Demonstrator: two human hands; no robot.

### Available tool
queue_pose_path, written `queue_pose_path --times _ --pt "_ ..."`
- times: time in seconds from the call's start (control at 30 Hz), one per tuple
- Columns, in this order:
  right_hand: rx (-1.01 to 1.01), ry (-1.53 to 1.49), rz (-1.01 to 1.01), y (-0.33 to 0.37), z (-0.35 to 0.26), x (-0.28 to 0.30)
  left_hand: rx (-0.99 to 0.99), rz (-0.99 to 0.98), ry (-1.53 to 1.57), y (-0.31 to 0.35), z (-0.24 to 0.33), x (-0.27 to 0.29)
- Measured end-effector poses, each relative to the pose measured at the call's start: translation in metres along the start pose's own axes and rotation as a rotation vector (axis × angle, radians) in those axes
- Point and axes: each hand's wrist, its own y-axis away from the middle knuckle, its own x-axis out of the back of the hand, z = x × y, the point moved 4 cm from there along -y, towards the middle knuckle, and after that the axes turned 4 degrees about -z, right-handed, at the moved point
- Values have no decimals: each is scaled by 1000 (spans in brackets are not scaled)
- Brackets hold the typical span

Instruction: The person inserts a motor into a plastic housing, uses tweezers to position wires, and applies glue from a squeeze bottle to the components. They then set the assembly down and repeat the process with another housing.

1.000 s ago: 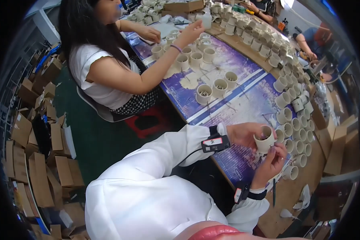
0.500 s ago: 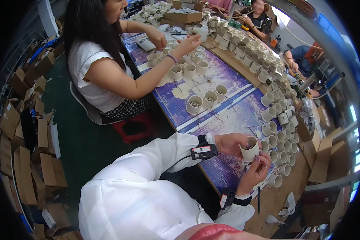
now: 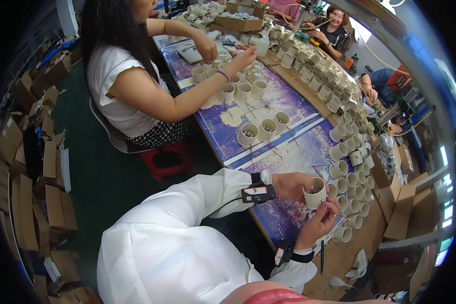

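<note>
Between my two hands is a cream cup-shaped housing (image 3: pixel 314 199), its open mouth tilted up and small dark parts showing inside. My left hand (image 3: pixel 292 186) is closed round its far left side, some fingers hidden behind it. From the near right, my right hand (image 3: pixel 321 221) pinches its lower side, where thin reddish-brown wires stick out. Just beyond the held housing, several like it stand in rows, one of them the nearest housing (image 3: pixel 342 234). Three more housings with small parts inside, such as the leftmost housing (image 3: pixel 248 134), stand farther off with wires trailing.
A purple-and-white table covering (image 3: pixel 283 225) lies beneath, beside a brown board (image 3: pixel 334 263) holding a dark pen-like stick (image 3: pixel 322 257). At left a co-worker's arm (image 3: pixel 185 105) reaches over more housings. Cardboard boxes (image 3: pixel 61 205) line the floor; other people sit across.
The view has shifted slightly. My hands keep hold of the housing, and my right fingers have moved a little at its lower side. The co-worker's hands at left have moved slightly.
</note>
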Motion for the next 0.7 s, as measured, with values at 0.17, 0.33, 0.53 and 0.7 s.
queue_pose_path --times 0.17,0.33,0.53,0.7 --pt "13 4 -3 2 2 0 -24 -5 -2 4 5 1" --pt "18 -1 -3 1 3 1 -3 20 -33 2 5 0" --pt "32 66 -7 2 4 6 -14 -9 -38 -2 10 -1" --pt "8 -13 -1 0 4 1 -44 -7 -36 4 9 -1"
